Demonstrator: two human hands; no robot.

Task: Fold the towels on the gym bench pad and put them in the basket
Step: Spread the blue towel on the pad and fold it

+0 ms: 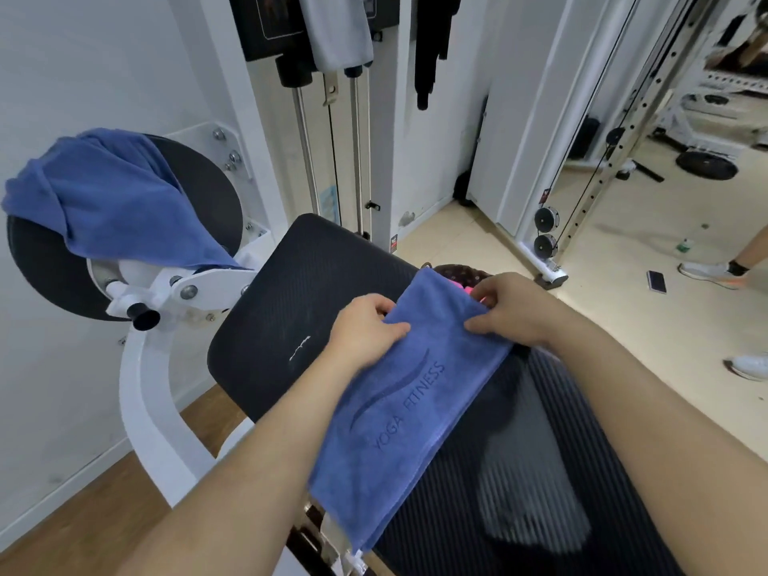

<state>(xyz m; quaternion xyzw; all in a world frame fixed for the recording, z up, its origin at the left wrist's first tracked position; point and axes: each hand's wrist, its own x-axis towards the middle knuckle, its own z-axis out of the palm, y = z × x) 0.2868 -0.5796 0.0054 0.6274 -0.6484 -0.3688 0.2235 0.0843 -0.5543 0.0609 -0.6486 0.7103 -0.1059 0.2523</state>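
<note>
A blue towel (415, 401) lies as a long narrow strip on the black bench pad (286, 309); it runs from the near edge of the pad, where its end hangs a little over, toward the far right side; the words "YOGA FITNESS" are stitched on its top face. Both hands hold the far end of this strip. The left hand (368, 328) pinches the left edge, with the thumb flat on top and the fingers curled over the border; the right hand (513, 311) grips the far right corner in the same way, thumb on the cloth and fingers bent round the edge; so both grips are narrow and closed on the cloth. Just behind the far end of the strip a dark dotted object (457, 271) with something pink inside shows partly; one cannot tell what it is. A second towel (112, 193), also blue, hangs crumpled over the round black roller pad (208, 189) at the left, well apart from the hands. On the tiled floor at the right lies a phone (656, 281), near another person's shoe (706, 271).
</note>
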